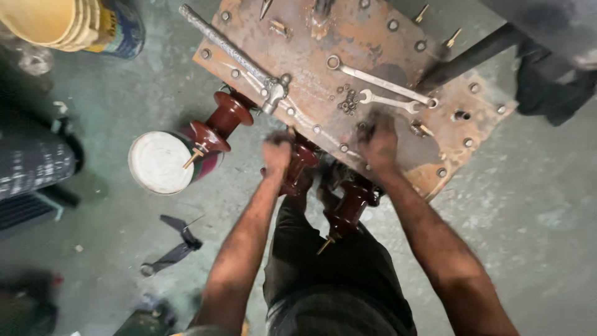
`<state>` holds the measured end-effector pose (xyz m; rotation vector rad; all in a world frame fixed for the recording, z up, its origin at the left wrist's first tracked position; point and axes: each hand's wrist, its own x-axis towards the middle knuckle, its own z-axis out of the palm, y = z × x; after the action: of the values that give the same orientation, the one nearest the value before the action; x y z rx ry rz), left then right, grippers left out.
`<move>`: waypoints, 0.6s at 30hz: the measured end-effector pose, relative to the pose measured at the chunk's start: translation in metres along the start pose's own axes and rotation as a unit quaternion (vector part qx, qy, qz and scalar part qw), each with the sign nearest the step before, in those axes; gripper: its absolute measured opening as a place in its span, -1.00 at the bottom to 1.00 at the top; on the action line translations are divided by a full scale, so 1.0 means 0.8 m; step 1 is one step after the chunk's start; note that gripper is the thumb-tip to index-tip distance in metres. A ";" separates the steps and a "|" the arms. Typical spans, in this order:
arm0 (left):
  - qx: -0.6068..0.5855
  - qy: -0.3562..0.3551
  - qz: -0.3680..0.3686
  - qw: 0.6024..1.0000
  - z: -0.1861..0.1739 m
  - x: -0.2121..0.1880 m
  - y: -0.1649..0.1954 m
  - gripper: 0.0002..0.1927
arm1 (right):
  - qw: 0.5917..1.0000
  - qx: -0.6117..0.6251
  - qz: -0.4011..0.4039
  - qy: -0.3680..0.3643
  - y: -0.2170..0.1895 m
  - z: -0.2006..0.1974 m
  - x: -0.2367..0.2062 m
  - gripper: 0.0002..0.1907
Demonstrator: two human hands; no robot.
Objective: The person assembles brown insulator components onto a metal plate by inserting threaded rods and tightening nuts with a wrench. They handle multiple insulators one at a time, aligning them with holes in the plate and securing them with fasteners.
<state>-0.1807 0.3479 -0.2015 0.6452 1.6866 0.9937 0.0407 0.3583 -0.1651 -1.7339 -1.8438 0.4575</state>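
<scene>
Both hands [326, 146] around middle insulator [300, 167]

Dim, even light; motion-blurred hands [277, 152]

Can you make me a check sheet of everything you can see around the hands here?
Surface: rusty metal plate with bolt holes round its edge, tilted over a grey-green concrete floor.
Job's things: three dark red ribbed insulators at the plate's edge; the middle insulator is at the left hand, another insulator is below the right hand, a third is further left.
Clutter: two spanners, a pile of washers, a long grey bar, a white-lidded tin.
Grippers: left hand blurred, on the middle insulator; right hand pressed on the plate.
Cables: nothing seen.
Surroundings: yellow buckets, a black tool on the floor.
</scene>
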 end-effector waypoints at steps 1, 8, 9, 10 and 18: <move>0.063 0.027 0.129 0.989 -0.003 0.006 0.007 -0.75 | 1.000 0.017 -0.008 0.011 0.010 0.005 0.005 -0.47; 0.380 0.035 0.234 0.894 -0.011 0.053 0.069 -0.39 | 0.996 0.030 0.048 0.074 0.018 0.052 0.018 -0.31; 0.479 0.037 0.201 0.854 -0.013 0.060 0.077 -0.46 | 0.995 0.052 0.055 0.069 0.018 0.055 0.016 -0.32; 0.492 0.016 0.225 0.841 -0.014 0.067 0.083 -0.47 | 0.993 0.071 0.063 0.064 0.017 0.056 0.016 -0.34; 0.388 -0.104 0.283 0.871 0.009 0.107 0.098 -0.62 | 0.989 0.079 0.101 0.076 0.022 0.068 0.010 -0.55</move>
<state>-0.2053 0.4592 -0.1777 1.7909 1.7052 0.5447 0.0215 0.3752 -0.2169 -1.8004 -1.4930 0.5221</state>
